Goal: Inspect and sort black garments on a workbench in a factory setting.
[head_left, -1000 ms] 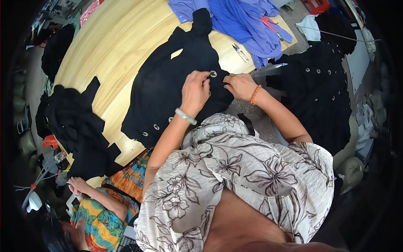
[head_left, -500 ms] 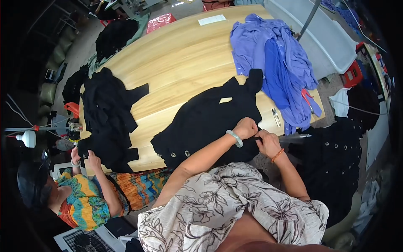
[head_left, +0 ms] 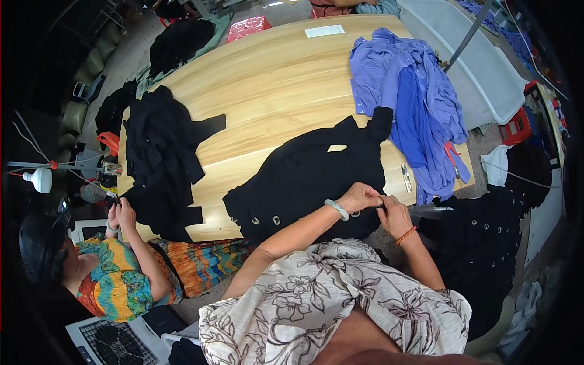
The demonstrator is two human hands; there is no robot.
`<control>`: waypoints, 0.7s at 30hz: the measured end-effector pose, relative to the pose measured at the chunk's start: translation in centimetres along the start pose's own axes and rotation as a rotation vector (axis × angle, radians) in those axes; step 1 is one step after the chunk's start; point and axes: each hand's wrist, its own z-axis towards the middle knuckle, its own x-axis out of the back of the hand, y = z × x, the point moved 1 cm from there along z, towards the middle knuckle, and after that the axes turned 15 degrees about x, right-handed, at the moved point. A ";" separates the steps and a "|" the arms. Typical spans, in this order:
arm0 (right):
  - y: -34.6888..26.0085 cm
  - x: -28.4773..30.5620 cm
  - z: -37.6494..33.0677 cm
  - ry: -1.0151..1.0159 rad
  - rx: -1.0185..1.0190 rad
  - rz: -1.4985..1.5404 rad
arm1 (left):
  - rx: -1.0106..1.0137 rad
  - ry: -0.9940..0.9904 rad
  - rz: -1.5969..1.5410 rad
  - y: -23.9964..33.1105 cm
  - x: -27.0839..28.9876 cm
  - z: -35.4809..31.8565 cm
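Observation:
A black garment (head_left: 310, 176) with round metal eyelets lies spread on the wooden table (head_left: 267, 91) in front of me. My left hand (head_left: 360, 197), a pale bangle on its wrist, pinches the garment's near right edge. My right hand (head_left: 394, 216), with an orange bracelet on the wrist, grips the same edge right beside it, fingers closed. The two hands touch. Small metal snips (head_left: 406, 178) lie on the table just beyond my hands.
A heap of blue-purple garments (head_left: 413, 103) lies at the table's right. Another black garment (head_left: 167, 158) lies at the left, handled by a seated person in a colourful dress (head_left: 121, 280). More black clothing with eyelets (head_left: 480, 237) is piled to my right.
The view has swung, so the table and garments sit lower and more central. My hands stay together on the black garment's edge, now nearer its lower right.

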 end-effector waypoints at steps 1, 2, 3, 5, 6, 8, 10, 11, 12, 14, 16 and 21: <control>0.5 -0.1 -0.3 0.004 0.020 0.009 | -0.003 -0.073 0.046 0.0 -0.1 -0.7; 0.5 -0.1 -0.4 0.008 0.039 0.020 | -0.099 -0.011 0.220 0.3 -0.2 -1.7; 0.3 0.2 -0.3 -0.007 0.018 0.039 | -0.196 0.051 0.393 0.7 -0.4 -2.6; -0.3 0.5 0.1 0.009 0.016 0.055 | -0.168 0.142 0.419 1.2 -1.2 -4.2; -0.4 0.6 0.2 0.026 0.015 0.072 | -0.241 0.287 0.463 0.8 -1.6 -4.3; 0.0 0.6 0.3 0.029 0.047 0.084 | -0.331 0.445 0.520 0.7 -1.9 -4.6; 0.0 0.8 0.5 0.030 0.080 0.096 | -0.338 0.459 0.560 0.8 -1.9 -4.8; -0.3 1.2 0.7 -0.010 0.063 0.113 | -0.344 0.476 0.601 0.9 -1.8 -4.9; -0.5 1.5 0.9 -0.048 0.048 0.130 | -0.346 0.476 0.600 1.0 -1.5 -4.9; -0.7 1.9 0.9 -0.042 0.038 0.146 | -0.307 0.386 0.431 1.1 -1.0 -4.7; -1.0 2.2 1.0 -0.034 0.026 0.163 | -0.364 0.398 0.375 0.9 -0.6 -4.6; -1.6 2.3 0.8 -0.033 0.092 0.211 | -0.196 0.201 0.357 1.3 0.5 -5.4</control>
